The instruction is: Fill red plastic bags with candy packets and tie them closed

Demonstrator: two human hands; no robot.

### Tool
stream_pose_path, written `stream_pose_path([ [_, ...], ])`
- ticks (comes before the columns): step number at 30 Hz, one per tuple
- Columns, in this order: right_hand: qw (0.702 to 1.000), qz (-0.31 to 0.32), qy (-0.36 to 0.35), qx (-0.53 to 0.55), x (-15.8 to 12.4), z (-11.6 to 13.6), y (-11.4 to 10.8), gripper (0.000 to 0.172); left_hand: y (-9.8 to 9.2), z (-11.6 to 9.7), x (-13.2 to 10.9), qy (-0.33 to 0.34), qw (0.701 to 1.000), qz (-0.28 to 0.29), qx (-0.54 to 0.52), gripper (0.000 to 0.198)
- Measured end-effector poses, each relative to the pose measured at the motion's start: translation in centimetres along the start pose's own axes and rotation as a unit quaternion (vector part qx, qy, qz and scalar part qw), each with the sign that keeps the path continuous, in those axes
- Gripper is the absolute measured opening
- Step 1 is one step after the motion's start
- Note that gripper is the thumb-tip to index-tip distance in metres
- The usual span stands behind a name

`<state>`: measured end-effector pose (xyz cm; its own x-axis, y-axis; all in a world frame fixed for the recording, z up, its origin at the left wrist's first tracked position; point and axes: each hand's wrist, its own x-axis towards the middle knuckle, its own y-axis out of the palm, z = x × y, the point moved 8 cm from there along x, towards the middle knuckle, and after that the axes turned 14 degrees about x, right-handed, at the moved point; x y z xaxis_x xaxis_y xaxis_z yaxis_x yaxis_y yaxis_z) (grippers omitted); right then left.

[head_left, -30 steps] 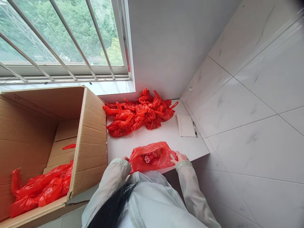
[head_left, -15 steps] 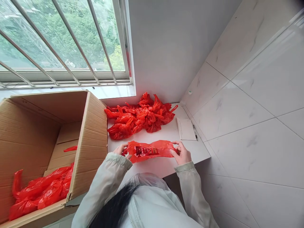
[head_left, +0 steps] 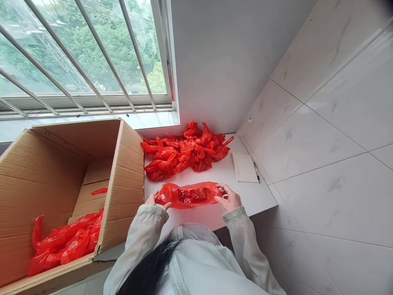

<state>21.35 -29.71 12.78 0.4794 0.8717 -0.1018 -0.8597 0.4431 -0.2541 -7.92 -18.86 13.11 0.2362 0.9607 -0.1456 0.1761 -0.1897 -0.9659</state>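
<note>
A thin red plastic bag [head_left: 172, 196] is stretched sideways between my two hands, just above the white tabletop. Inside it, through its open top, lie several small dark-red packets [head_left: 192, 195] with printed wrappers. My left hand [head_left: 156, 199] grips the bag's left end, thumb toward me. At the opposite end, my right hand [head_left: 229, 198] pinches the bag's edge between thumb and fingers. Beyond the hands is a heap of knotted red plastic bags [head_left: 193, 149] on the table.
On my left stands a large open cardboard box [head_left: 127, 180] with several red bags [head_left: 67, 241] inside. A notepad [head_left: 245, 168] and a pen [head_left: 257, 172] lie at the table's right side. A barred window [head_left: 92, 53] and a tiled wall [head_left: 322, 172] enclose the corner.
My right hand has come slightly closer to my left. The bag's top is spread wider, so the packets show more plainly. The whole view has shifted a little.
</note>
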Motion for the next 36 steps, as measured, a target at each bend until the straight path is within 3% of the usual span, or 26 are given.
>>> stream_pose_path([
  [3,1.000,-0.008,-0.011,-0.013,-0.2,0.2,-0.4,0.037,0.8,0.3,0.2,-0.061,0.991,-0.021,-0.118,0.014],
  [10,0.993,-0.069,-0.098,0.022,-0.2,2.3,-3.3,0.023,-2.3,-0.2,1.0,-0.003,0.959,-0.143,-0.245,0.026],
  [13,0.995,-0.048,-0.091,-0.011,-0.2,2.1,-2.8,0.024,-2.6,-0.6,1.8,0.076,0.965,-0.147,-0.204,0.021],
  [16,0.991,-0.027,-0.112,-0.069,-0.4,1.9,-2.1,0.025,-1.3,-1.8,1.3,0.202,0.960,-0.134,-0.137,0.013],
  [20,0.980,-0.008,-0.165,-0.114,-0.7,2.4,-1.8,0.027,0.5,-3.6,-0.8,0.337,0.924,-0.108,-0.144,0.023],
  [23,0.973,0.008,-0.188,-0.134,-0.8,3.2,-1.4,0.030,0.1,-5.5,-1.9,0.391,0.893,-0.126,-0.183,0.023],
  [26,0.966,0.033,-0.213,-0.141,-1.0,4.2,-0.2,0.031,-0.4,-7.7,-1.9,0.398,0.872,-0.126,-0.254,0.031],
  [30,0.955,0.065,-0.253,-0.143,-1.6,5.8,1.5,0.033,1.6,-9.6,-0.7,0.340,0.876,-0.034,-0.341,0.065],
  [32,0.952,0.067,-0.269,-0.131,-2.0,6.7,2.0,0.033,3.0,-10.1,-0.4,0.310,0.890,-0.001,-0.335,0.078],
  [36,0.944,0.077,-0.305,-0.097,-3.4,8.6,3.3,0.033,4.1,-11.5,-0.7,0.311,0.910,0.003,-0.273,0.092],
])
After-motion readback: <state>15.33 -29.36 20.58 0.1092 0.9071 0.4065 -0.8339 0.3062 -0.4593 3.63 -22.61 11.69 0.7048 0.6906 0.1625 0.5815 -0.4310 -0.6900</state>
